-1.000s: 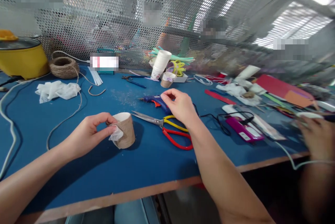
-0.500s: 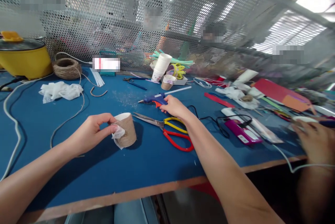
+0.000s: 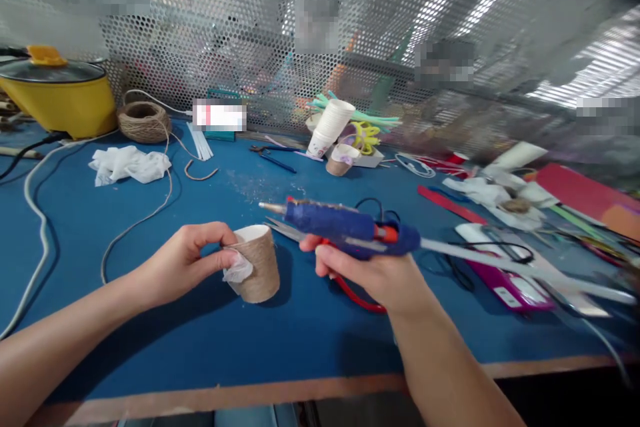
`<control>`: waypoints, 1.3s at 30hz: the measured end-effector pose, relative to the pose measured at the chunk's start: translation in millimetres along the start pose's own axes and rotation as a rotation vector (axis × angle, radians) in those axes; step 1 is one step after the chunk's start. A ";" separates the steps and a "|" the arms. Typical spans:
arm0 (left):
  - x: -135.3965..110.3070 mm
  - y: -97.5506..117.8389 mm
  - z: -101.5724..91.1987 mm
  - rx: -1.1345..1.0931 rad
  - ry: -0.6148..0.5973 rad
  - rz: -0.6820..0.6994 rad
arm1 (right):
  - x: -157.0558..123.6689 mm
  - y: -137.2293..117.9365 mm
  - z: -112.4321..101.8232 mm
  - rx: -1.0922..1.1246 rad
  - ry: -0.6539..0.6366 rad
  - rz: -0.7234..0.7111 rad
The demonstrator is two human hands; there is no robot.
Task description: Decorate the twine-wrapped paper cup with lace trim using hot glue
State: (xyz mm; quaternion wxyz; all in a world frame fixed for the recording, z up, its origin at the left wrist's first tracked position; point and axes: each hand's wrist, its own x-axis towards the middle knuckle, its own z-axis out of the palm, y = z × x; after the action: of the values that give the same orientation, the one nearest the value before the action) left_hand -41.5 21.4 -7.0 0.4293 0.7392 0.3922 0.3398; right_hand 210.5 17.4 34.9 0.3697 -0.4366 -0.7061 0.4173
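Note:
My left hand pinches the rim of a paper cup wrapped in brown twine, with a piece of white tissue under the thumb at its side. The cup stands slightly tilted over the blue tabletop. My right hand grips a blue hot glue gun, its nozzle pointing left above the cup's far side. A long white glue stick sticks out of the gun's back. Beneath the gun lie scissors, partly covered, one red handle showing.
Farther back are a twine roll, crumpled white tissue, pliers, stacked paper cups and another twine-wrapped cup. A yellow pot stands left. At right lie a purple power strip and cords. Perforated metal mesh rises behind.
My right hand has lifted the glue gun off the table and brought it nearer, above the scissors. My left hand still holds the cup. The view has swung; the other person's hand has left it.

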 end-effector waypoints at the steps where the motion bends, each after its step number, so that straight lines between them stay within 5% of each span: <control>1: 0.0 -0.1 0.4 0.003 0.015 0.005 | -2.7 1.1 0.9 -0.036 0.001 -0.006; 13: 0.0 0.8 2.5 0.021 0.190 -0.050 | -17.5 8.5 6.6 -0.543 0.063 -0.364; 39: 1.3 2.5 2.6 -0.015 0.190 0.037 | -14.1 -2.1 10.7 -0.473 0.053 -0.278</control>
State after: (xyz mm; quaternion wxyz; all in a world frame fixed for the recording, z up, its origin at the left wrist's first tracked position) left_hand -38.1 20.8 -5.6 0.3895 0.7075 0.4149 0.4191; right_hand 205.3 1.0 30.5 0.3296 -0.4204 -0.8271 0.1745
